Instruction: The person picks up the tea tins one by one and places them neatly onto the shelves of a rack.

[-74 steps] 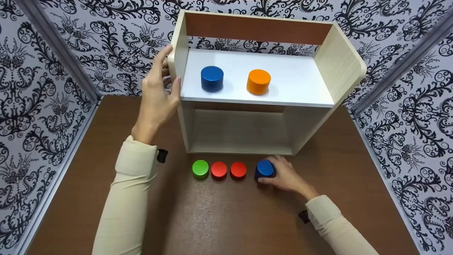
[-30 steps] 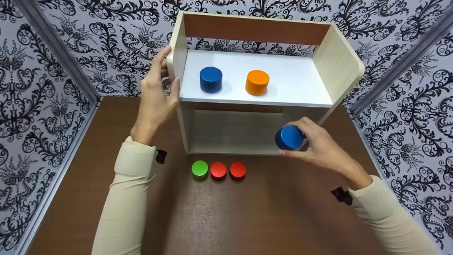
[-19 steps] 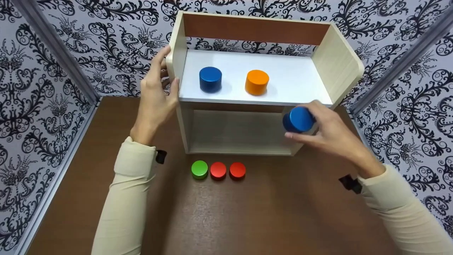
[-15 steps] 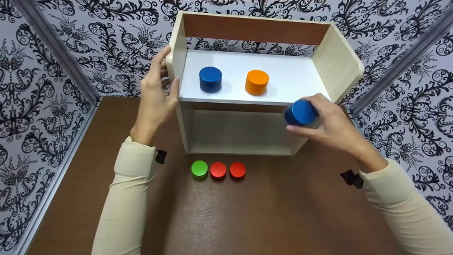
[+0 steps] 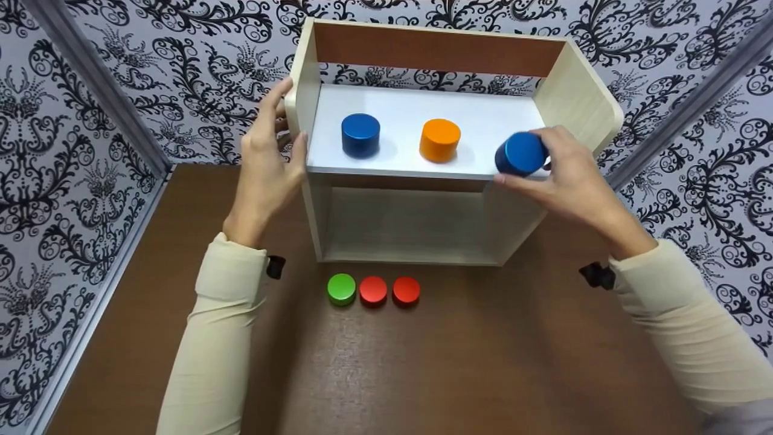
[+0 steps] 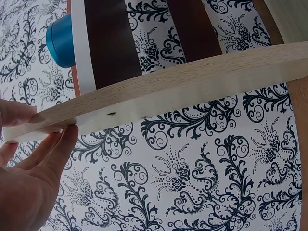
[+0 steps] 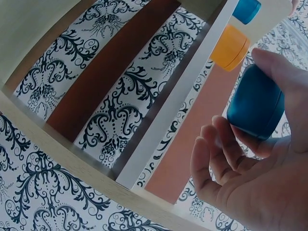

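Note:
My right hand [image 5: 574, 175] holds a blue round container [image 5: 520, 153] between thumb and fingers, at the front right of the white upper shelf [image 5: 489, 109]. In the right wrist view the blue container [image 7: 256, 103] shows a seam near one end; I cannot tell whether it touches the shelf. My left hand [image 5: 269, 157] grips the left side panel [image 5: 300, 78] of the wooden shelf unit, thumb in front and fingers on the outer side. Standing on the upper shelf are another blue container [image 5: 360, 136] and an orange container [image 5: 439, 140].
A green container [image 5: 342, 289] and two red ones, a left red container [image 5: 373, 292] and a right red container [image 5: 406, 292], stand in a row on the brown table [image 5: 374, 362] before the unit. Patterned walls [image 5: 84, 151] enclose the table at the back and sides.
My right hand has picked the blue container up from the table and carried it up and to the right, to the upper shelf's front. My left hand keeps its place on the panel.

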Demonstrator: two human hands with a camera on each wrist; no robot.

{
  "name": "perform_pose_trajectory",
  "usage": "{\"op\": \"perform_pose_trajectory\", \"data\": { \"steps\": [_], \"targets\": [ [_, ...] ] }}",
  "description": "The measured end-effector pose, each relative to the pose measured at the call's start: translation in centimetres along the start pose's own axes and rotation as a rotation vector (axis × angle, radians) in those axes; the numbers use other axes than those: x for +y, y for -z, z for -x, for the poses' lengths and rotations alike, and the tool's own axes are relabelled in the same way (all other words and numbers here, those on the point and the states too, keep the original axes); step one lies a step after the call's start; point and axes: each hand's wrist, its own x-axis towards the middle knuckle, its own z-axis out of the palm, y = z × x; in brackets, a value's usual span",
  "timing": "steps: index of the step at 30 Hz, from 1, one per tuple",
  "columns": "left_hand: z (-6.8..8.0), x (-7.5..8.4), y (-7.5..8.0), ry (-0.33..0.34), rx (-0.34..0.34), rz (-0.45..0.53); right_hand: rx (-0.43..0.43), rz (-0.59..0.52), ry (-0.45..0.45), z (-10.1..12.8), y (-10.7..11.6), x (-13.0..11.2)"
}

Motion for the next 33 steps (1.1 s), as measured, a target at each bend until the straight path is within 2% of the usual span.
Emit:
{"op": "perform_pose_trajectory", "data": {
  "steps": [11,33],
  "targets": [
    [-0.1,-0.2,-0.1,-0.019,0.002,-0.019,-0.04,0.065,-0.102,-2.4,0.3,0.6],
    [-0.1,-0.1,0.0,-0.003,0.003,-0.019,-0.104,0.101,-0.156,-3.8,-0.5,1.9]
  ]
}}
